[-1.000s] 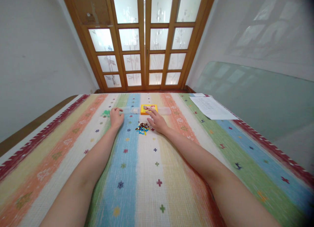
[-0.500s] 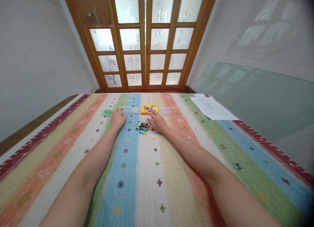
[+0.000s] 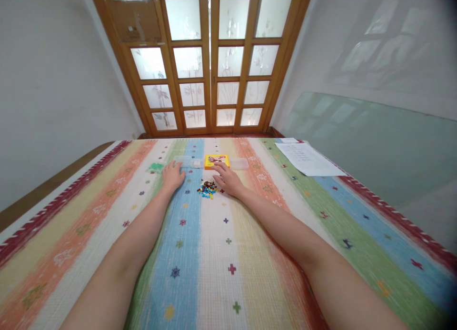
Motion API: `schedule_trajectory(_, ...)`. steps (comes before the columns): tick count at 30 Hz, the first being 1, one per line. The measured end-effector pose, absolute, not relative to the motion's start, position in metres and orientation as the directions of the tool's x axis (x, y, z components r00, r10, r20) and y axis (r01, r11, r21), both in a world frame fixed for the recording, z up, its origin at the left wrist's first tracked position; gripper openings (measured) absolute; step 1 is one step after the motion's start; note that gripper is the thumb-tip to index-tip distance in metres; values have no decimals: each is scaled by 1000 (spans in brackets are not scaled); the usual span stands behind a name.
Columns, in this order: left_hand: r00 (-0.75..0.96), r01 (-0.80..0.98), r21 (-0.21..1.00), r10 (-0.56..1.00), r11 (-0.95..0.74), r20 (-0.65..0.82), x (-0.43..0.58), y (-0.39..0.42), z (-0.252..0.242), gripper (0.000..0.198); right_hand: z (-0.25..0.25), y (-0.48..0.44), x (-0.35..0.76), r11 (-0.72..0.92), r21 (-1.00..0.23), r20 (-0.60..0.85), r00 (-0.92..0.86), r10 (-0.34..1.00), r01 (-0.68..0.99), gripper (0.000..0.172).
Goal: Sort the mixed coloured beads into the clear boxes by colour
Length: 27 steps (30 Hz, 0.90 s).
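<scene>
My left hand rests on the striped cloth with its fingers stretched out and nothing visible in them. Just beyond its fingertips lies a clear plastic case, and to its left is a patch of small green pieces. My right hand is open too, fingers apart, beside a pile of tiny coloured pieces in blue, brown, white and yellow. Its fingertips reach the near edge of a yellow box with a printed picture; whether they touch it I cannot tell. A second clear plastic piece lies right of the box.
A striped, patterned tablecloth covers the table. White paper sheets lie at the far right. Beyond the table's far edge stand wooden doors with glass panes, and a pale glass panel leans along the right wall.
The camera view has tilted slightly. My left hand has shifted a little, with its fingers more spread; my right hand stays near the yellow box and the pile.
</scene>
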<state>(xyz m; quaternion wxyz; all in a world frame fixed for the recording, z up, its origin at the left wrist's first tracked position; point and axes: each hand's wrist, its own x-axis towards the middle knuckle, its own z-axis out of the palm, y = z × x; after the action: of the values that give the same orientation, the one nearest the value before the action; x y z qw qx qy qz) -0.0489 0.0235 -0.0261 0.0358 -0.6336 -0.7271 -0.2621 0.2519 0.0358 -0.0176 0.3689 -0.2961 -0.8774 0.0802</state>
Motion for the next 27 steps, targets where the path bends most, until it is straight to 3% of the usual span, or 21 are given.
schedule_trajectory(5,-217,919,394,873,31,437,-61,23,-14,48,-16,34,253,812,-357,600,-552,579,462,42)
schedule_trajectory(8,-357,905,391,803,169,477,-87,21,-8,49,-16,35,253,809,-360,596,-553,582,464,41)
schedule_trajectory(11,-504,848,397,765,351,400,-118,19,-11,65,-17,36,253,810,-357,594,-557,581,465,41)
schedule_trajectory(14,-527,829,380,801,411,284,-138,19,-18,79,-18,36,252,810,-355,598,-553,580,466,41)
schedule_trajectory(18,-496,848,363,819,386,288,-137,18,-20,75,-19,36,252,809,-357,596,-553,582,467,40)
schedule_trajectory(23,-564,808,468,703,358,434,-111,11,0,60,-20,37,252,805,-354,593,-551,587,476,40)
schedule_trajectory(25,-488,857,447,683,257,543,-92,10,8,57,-19,37,252,801,-359,586,-553,593,479,40)
schedule_trajectory(27,-295,924,379,737,57,608,-66,8,12,51,-17,35,252,801,-372,583,-553,595,470,42)
